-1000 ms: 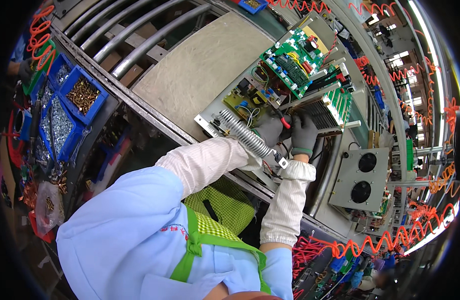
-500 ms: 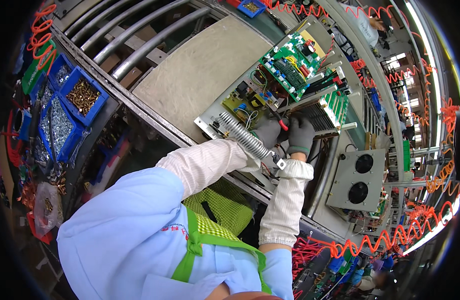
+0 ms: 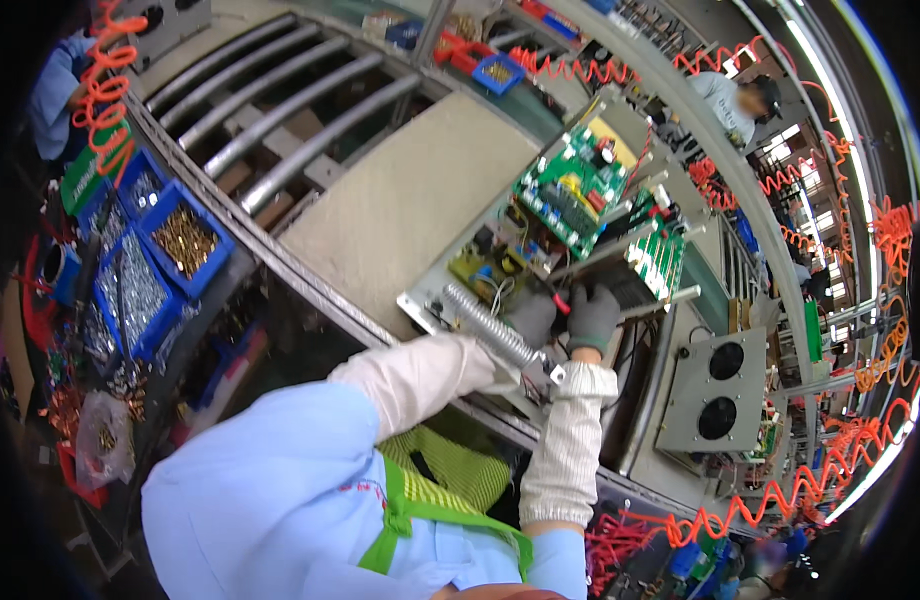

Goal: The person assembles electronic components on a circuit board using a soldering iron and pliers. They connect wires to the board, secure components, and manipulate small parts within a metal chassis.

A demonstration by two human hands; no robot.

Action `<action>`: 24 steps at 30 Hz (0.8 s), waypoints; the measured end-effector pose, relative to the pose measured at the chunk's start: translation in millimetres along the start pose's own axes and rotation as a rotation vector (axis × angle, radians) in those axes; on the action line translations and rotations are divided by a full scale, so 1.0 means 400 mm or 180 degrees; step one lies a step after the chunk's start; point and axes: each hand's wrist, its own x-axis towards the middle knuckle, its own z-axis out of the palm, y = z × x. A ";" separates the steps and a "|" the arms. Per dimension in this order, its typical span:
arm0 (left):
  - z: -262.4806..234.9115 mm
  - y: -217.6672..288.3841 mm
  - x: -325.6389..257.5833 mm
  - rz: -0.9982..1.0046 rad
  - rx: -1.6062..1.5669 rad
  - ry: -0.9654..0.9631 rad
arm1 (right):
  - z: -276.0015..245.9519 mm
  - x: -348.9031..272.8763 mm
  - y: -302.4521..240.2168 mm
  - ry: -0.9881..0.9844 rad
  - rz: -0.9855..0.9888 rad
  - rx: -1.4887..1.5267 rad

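Observation:
Both my hands wear grey gloves and are inside an open electronic chassis (image 3: 425, 300) on the work line. My left hand (image 3: 529, 318) is beside a long coiled metal spring-like part (image 3: 492, 328), its fingers mostly hidden among the wiring. Close by on the right, my right hand (image 3: 593, 318) reaches down with bent fingers next to a black finned heat sink (image 3: 623, 285); the fingertips and whatever they grip are hidden. Between the two hands a red-sleeved cable end (image 3: 561, 302) shows. Above them sits a green circuit board (image 3: 580, 190), with a yellowish board (image 3: 477, 268) to its left.
Blue bins of brass screws (image 3: 185, 240) and silver fasteners (image 3: 135, 295) stand at left. A grey panel with two fans (image 3: 712, 390) lies to the right. Metal rollers (image 3: 280, 115) run at upper left. Red coiled hoses (image 3: 740, 505) hang around; a co-worker (image 3: 730, 105) is at upper right.
The whole view has shifted slightly, bringing people into sight at upper left and upper right. My hands stay close together at the same spot in the chassis, the right one a little more bent.

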 end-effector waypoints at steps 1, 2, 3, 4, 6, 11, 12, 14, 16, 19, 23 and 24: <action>0.007 0.000 -0.011 -0.0034 -0.0119 -0.0024 | 0.003 0.000 -0.001 0.0039 0.0023 0.0097; -0.001 -0.008 0.003 -0.0048 -0.0211 0.0002 | 0.009 0.007 -0.005 0.0075 0.0039 0.0196; -0.002 -0.014 -0.008 -0.0089 -0.0342 -0.0027 | 0.017 0.003 -0.004 0.0091 0.0061 0.0241; -0.003 -0.017 -0.001 -0.0088 -0.0445 -0.0019 | 0.017 0.004 -0.011 0.0107 0.0051 0.0260; 0.006 -0.025 -0.008 -0.0122 -0.0706 -0.0064 | 0.008 -0.001 -0.014 0.0177 0.0168 0.0240; 0.076 -0.079 0.001 -0.0282 -0.1487 -0.0133 | 0.004 -0.017 0.005 0.0141 0.0319 -0.0123; 0.095 -0.097 0.004 -0.0312 -0.1704 -0.0127 | 0.006 -0.019 0.017 0.0112 0.0297 -0.0127; 0.111 -0.143 0.023 -0.0305 -0.2323 0.0027 | -0.001 -0.011 -0.009 0.0097 0.0198 0.0028; 0.123 -0.211 0.045 -0.0160 -0.3013 0.0253 | 0.004 -0.003 -0.039 0.0075 -0.0018 0.0234; 0.106 -0.175 0.032 -0.0256 -0.2364 0.0245 | 0.013 -0.002 -0.019 0.0016 -0.0120 0.0644; -0.010 0.029 -0.017 -0.0080 -0.0267 -0.0153 | -0.012 -0.013 0.027 -0.0048 0.0177 0.0804; -0.023 0.038 -0.023 0.0032 -0.0464 -0.0079 | -0.009 -0.012 0.020 -0.0057 0.0175 0.0723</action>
